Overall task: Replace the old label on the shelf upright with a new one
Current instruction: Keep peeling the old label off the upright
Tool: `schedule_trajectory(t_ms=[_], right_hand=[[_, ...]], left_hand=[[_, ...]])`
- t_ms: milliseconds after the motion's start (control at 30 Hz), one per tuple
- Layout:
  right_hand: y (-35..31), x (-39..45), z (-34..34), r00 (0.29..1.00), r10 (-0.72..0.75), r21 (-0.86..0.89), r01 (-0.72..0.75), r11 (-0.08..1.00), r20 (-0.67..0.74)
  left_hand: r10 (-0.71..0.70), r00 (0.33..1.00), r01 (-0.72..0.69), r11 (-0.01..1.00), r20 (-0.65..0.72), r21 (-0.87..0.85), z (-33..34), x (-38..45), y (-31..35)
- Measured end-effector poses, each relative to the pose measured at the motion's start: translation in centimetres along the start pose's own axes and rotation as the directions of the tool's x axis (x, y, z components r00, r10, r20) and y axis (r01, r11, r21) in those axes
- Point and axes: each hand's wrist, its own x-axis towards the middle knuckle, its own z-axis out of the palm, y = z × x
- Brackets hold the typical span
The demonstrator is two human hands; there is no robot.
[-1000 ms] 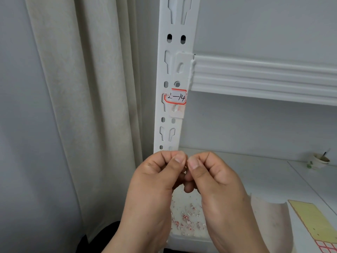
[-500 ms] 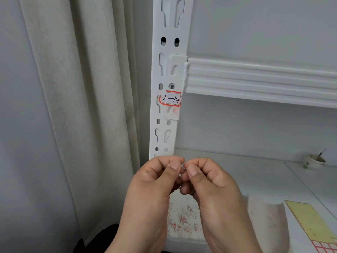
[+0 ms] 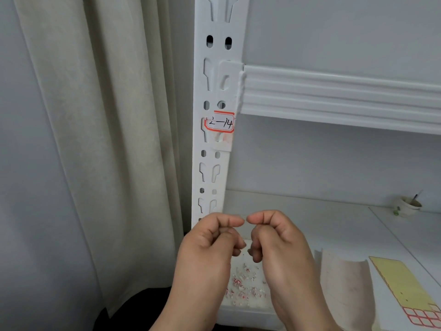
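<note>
A pale cream curtain [image 3: 100, 130] hung in long folds across the left of the scene, just beside a white perforated metal shelf upright [image 3: 214, 149] that rose from behind the hands to the top edge. A white ribbed metal shelf beam [image 3: 338, 96] ran from the upright to the right, hooked into it by a flat bracket. Below the beam lay a white shelf board [image 3: 310, 225], stretching from near to far. On the near right of that board sat a curled whitish backing sheet [image 3: 343, 287], and further right a yellow label sheet [image 3: 405, 290] with a few red-bordered blank stickers at its near corner. A small white cup [image 3: 408, 205] stood at the far right of the board. The left hand [image 3: 210, 256] and the right hand [image 3: 281, 256] were raised side by side in front of the foot of the upright, each with its fingers curled and thumb pressed to forefinger, the two thumb tips close but apart; whether anything was pinched in either could not be made out. Red and white paper scraps [image 3: 243, 287] were scattered on the board between and below the hands. The red-bordered white label [image 3: 219, 122], handwritten "2-14", was stuck on the upright just below the beam, well above the hands.
</note>
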Motion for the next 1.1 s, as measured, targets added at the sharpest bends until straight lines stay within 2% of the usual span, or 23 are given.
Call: schedule_trajectory(t_ms=[267, 467, 600, 733, 933, 1000, 1100], right_hand=[[3.7, 1.7, 0.0, 0.998, 0.058, -0.174, -0.06, 0.983, -0.017], [6.3, 2.8, -0.2, 0.994, 0.11, -0.368, -0.106, 0.924, -0.009], [7.0, 3.2, -0.5, 0.999, 0.043, -0.465, -0.049, 0.884, -0.024], [6.9, 3.3, -0.6, 0.992, 0.013, -0.368, -0.059, 0.928, -0.126], [4.4, 2.5, -0.7, 0.989, -0.024, -0.226, -0.01, 0.974, -0.149], [3.0, 2.1, -0.5, 0.987, -0.049, -0.137, 0.028, 0.99, -0.152], [0.3, 1.5, -0.2, 0.975, -0.149, -0.054, 0.142, 0.988, -0.164]], left_hand=[[-0.065, 0.996, 0.045, 0.963, 0.068, 0.264, 1.0, 1.3, -3.1], [-0.105, 0.98, 0.003, 0.858, 0.17, 0.514, 1.9, 2.3, -4.9], [-0.086, 0.981, -0.02, 0.848, 0.175, 0.53, 2.3, 2.7, -5.5], [-0.022, 0.994, -0.034, 0.861, 0.103, 0.507, 2.6, 2.8, -5.3], [0.043, 0.99, -0.108, 0.845, 0.134, 0.523, 2.4, 1.7, -3.2], [0.122, 0.982, -0.176, 0.859, 0.141, 0.481, 2.1, 1.0, -1.9], [0.359, 0.932, -0.347, 0.846, 0.049, 0.404, 1.4, 0.4, 0.3]])
